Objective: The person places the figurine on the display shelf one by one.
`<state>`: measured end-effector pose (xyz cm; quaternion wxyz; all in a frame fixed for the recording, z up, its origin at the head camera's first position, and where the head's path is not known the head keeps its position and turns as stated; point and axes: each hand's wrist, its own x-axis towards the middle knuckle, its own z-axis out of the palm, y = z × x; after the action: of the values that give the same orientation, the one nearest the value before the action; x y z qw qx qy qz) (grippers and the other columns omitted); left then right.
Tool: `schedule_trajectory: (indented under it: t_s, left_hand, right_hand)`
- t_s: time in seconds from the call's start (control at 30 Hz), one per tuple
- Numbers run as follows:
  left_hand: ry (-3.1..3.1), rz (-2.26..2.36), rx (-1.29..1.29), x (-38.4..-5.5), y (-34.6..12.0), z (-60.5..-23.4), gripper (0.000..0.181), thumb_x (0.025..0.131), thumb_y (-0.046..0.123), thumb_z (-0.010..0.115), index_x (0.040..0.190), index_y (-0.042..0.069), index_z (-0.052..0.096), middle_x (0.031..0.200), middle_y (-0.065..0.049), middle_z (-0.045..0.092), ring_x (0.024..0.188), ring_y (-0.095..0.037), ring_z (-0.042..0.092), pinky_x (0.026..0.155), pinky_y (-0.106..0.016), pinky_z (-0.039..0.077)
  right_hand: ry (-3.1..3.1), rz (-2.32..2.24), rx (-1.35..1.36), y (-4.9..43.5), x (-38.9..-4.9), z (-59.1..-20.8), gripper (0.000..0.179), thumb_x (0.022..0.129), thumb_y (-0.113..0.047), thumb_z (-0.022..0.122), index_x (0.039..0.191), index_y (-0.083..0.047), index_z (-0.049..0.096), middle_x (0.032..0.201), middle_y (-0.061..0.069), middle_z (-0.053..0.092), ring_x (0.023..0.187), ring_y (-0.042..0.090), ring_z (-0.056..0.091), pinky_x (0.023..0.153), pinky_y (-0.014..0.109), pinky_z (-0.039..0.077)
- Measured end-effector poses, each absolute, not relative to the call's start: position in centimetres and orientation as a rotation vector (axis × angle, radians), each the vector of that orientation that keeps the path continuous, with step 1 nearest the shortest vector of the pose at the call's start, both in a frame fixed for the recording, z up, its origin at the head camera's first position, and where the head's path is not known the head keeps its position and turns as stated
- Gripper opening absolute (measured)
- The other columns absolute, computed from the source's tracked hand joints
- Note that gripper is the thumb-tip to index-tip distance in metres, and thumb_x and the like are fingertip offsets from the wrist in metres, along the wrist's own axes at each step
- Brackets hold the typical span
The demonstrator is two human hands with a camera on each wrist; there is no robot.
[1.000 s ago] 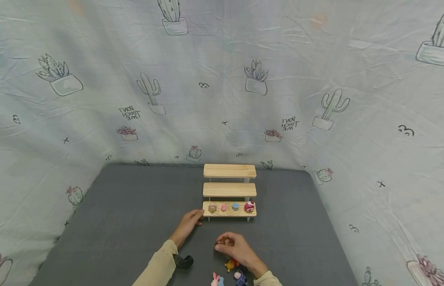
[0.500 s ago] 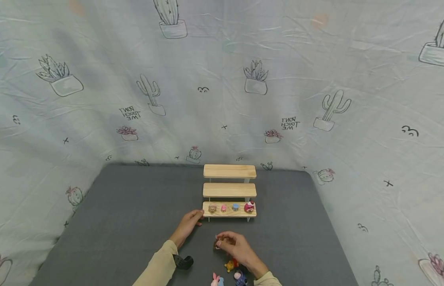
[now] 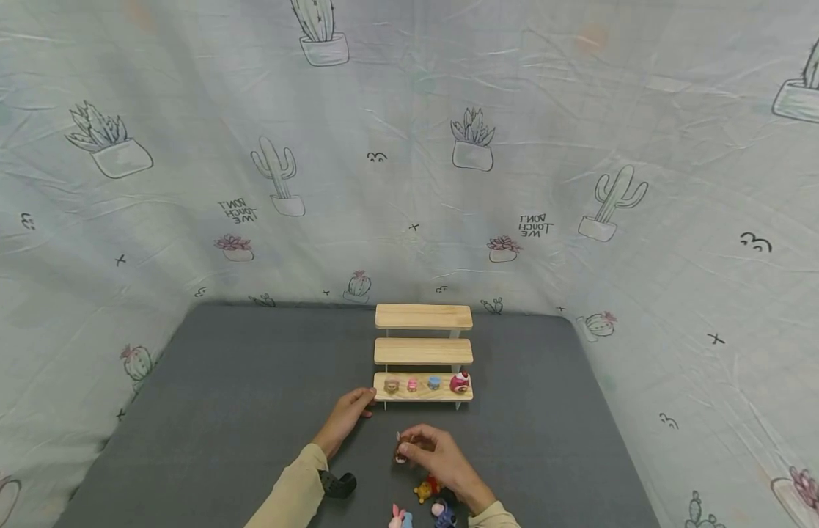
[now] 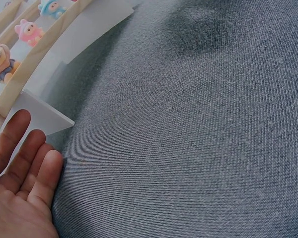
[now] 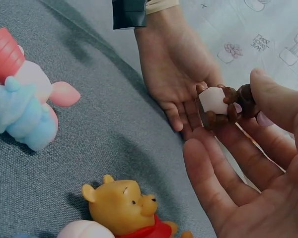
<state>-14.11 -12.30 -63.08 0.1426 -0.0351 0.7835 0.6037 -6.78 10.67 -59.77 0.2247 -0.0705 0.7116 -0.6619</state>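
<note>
My right hand [image 3: 435, 453] pinches a small brown figurine [image 5: 217, 105] with a white front between thumb and fingers, above the table. My left hand [image 3: 346, 419] touches the left end of the lowest shelf of a wooden three-step display stand [image 3: 424, 351]; its fingers are fairly straight in the left wrist view. On that lowest shelf stand a tan figurine [image 3: 391, 385], a pink one [image 3: 412, 384], a blue-hatted one [image 3: 434, 382] and a dark pink one [image 3: 459, 381] at the right end. A yellow bear figurine in red [image 5: 121, 206] lies below my right hand.
Near my right forearm lie a blue-purple figurine [image 3: 443, 513] and a pink and light-blue figurine [image 3: 400, 518]. The stand's upper two shelves are bare wood. A cactus-print cloth [image 3: 409, 147] hangs behind the grey table [image 3: 277, 352].
My right fingers have turned the brown figurine, so it now points more downward at the fingertips. My left hand and the stand have stayed in place.
</note>
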Motion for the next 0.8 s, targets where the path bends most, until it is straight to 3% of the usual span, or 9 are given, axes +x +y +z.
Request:
schedule_trajectory:
  t_s: [0.6,0.8]
  left_hand:
    - [2.272,1.737,-0.105,-14.0,-12.2,-62.8,0.053,0.102,0.047,0.056,0.122,-0.001,0.066,0.117,-0.014,0.067,0.097,-0.019,0.065,0.087,-0.035,0.055]
    - [2.269,1.737,-0.118,-14.1,-12.1,-62.9,0.052,0.103,0.046,0.055,0.122,-0.001,0.066,0.117,-0.016,0.067,0.096,-0.02,0.065,0.087,-0.036,0.055]
  right_hand:
    - [2.053,-1.887,-0.213,10.9,-7.2,-59.0,0.031,0.098,-0.02,0.069,0.119,0.003,0.067,0.101,0.014,0.072,0.082,0.009,0.07,0.072,0.036,0.062]
    - [2.074,-1.909,-0.226,11.3,-7.5,-58.2,0.03,0.099,-0.019,0.066,0.12,0.003,0.066,0.103,0.013,0.07,0.082,0.007,0.068,0.072,0.028,0.06]
